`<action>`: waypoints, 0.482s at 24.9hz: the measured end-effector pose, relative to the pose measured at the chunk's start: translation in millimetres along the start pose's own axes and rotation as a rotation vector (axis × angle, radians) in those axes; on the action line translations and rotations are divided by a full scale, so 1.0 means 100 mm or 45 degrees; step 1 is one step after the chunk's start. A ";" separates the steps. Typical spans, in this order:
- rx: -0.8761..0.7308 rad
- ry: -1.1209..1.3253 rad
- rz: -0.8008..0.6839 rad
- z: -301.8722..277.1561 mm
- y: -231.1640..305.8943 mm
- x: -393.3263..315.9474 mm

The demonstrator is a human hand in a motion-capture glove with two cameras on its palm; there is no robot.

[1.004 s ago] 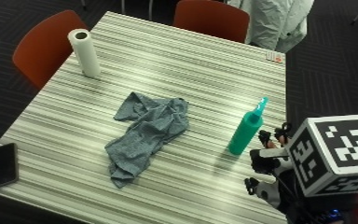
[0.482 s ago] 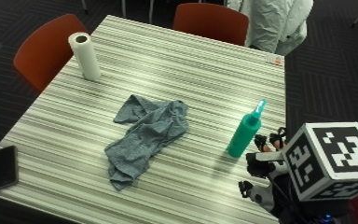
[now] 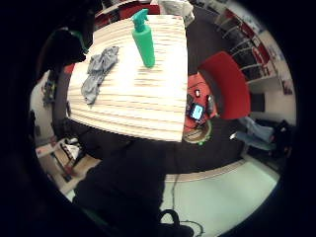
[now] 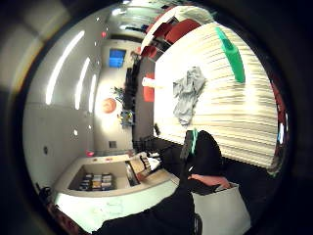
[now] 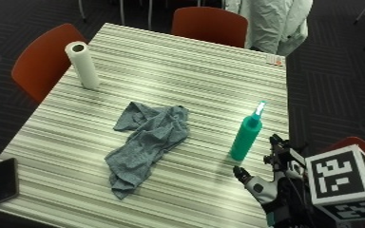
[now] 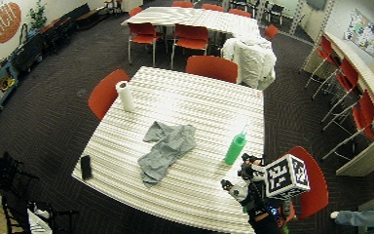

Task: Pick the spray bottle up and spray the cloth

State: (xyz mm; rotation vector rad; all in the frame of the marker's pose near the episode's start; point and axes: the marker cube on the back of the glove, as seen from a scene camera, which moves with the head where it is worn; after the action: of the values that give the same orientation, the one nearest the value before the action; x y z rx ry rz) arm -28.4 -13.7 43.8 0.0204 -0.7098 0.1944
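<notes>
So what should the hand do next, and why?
Probably reach forward and wrap around the green spray bottle. The gloved right hand hovers just short of it with open fingers, holding nothing, and the bottle stands upright and untouched beside the grey cloth.

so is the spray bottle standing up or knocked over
Upright. The green spray bottle stands on its base on the striped table, nozzle at the top, untouched, with the gloved right hand just beside it.

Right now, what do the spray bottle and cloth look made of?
Spray bottle: likely plastic, matte green body, uniform colour, paler trigger head. Cloth: soft woven or knit fabric, grey-blue, crumpled into folds on the striped table.
</notes>
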 end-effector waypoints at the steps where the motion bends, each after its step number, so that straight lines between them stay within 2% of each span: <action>1: 0.013 -0.085 0.035 0.03 0.00 0.02; 7: 0.037 -0.716 0.258 0.23 0.00 0.13; 12: 0.125 -0.904 0.325 0.30 -0.02 0.18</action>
State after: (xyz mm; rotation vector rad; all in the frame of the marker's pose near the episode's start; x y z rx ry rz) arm -34.0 -15.6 77.9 0.0958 -1.4117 0.4788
